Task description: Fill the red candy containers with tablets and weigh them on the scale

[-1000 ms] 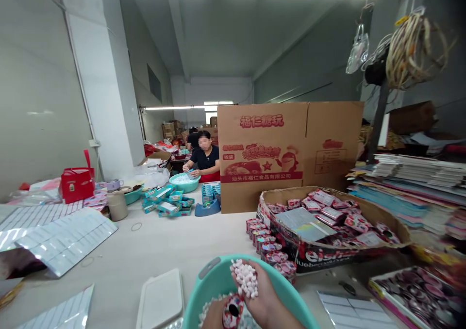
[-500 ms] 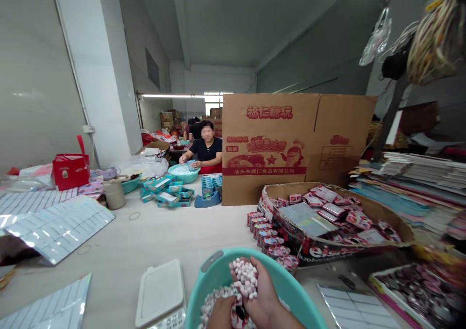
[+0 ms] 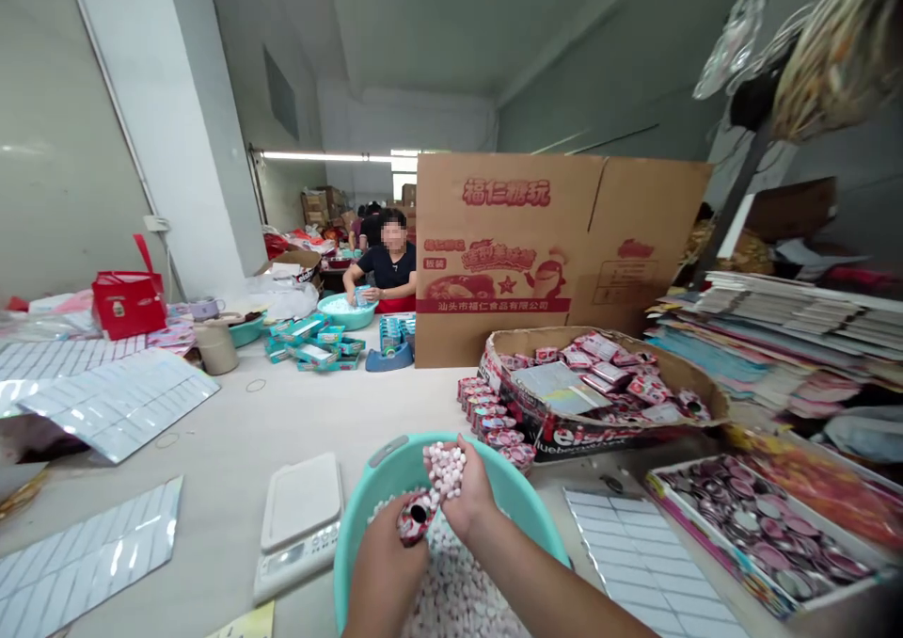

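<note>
2 hands: left hand [image 3: 381, 553] + right hand [image 3: 469, 502]. Small round red-pink tin [image 3: 415, 518]: 1. Small white-pink candy pellets [image 3: 446, 469]: too many to count. Teal plastic basins [image 3: 385, 459]: 3. White digital scale [image 3: 300, 516]: 1. Tall brown cardboard carton [image 3: 557, 243]: 1. Low cardboard tray of packets [image 3: 695, 389]: 1. Stacked pink tins [image 3: 486, 412]: approx. 6, blurry. Seated co-worker [image 3: 385, 266]: 1.

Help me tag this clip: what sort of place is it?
Likely a small candy-packing workshop: the right hand cups candies over a teal basin, the left hand holds a small tin, and a printed carton stands behind.
</note>
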{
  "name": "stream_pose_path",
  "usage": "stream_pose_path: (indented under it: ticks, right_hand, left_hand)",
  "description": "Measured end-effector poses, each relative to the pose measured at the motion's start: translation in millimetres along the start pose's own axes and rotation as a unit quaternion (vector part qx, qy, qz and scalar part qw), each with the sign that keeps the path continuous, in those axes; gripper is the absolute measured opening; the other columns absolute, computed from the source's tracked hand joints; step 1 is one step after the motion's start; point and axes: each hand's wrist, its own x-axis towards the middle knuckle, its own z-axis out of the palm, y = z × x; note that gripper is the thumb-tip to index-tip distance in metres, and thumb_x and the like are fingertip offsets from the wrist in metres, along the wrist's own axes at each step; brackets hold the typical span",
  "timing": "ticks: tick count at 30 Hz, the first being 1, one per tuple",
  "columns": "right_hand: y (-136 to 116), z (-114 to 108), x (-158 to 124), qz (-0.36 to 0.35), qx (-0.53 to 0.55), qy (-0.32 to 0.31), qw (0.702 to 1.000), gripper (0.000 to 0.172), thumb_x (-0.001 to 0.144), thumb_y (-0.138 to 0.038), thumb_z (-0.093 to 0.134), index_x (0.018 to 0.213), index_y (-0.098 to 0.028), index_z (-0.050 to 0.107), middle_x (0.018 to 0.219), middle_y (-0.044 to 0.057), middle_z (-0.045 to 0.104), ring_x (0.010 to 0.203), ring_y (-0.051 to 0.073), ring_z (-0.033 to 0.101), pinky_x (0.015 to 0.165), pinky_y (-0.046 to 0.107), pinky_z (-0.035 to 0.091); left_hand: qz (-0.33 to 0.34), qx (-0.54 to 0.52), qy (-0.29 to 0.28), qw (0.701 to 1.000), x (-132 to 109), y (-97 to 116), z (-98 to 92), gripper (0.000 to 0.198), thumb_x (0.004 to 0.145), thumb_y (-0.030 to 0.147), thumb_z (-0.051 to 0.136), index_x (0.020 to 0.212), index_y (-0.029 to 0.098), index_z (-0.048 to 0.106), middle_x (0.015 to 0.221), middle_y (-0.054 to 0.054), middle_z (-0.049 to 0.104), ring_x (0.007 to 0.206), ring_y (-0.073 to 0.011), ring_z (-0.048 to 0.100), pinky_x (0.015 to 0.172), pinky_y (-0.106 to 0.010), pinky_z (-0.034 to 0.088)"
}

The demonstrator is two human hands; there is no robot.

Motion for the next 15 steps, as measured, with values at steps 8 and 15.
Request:
stream_pose_path:
  ticks: [8,15]
  right_hand:
    - [-4.1,13.5,-10.7,-0.003,0.056,0.053,0.997,0.036,0.096,-0.029,0.051,0.061,-0.019,0.05,0.052,-0.001,0.063,0.053,0.014,0.065,0.057,0.024,0.054]
    - [-5.7,5.5,-4.4,-0.002,0.011,0.029,1.0,0.034,0.093,-0.032,0.053,0.062,-0.019,0.05,0.055,0.0,0.065,0.055,0.015,0.065,0.059,0.025,0.054]
  left_hand:
    - [0.031,0.011,0.012,0.999,10.8,-14.8,6.6,0.053,0.062,0.002,0.056,0.109,0.02,0.072,0.114,-0.008,0.073,0.111,-0.0298,0.066,0.101,-0.045,0.049]
    - [0.032,0.07,-0.042,0.996,-3.7,17.0,-8.3,0.047,0.07,0.007,0.061,0.115,0.018,0.07,0.115,-0.008,0.072,0.109,-0.0277,0.065,0.099,-0.04,0.049]
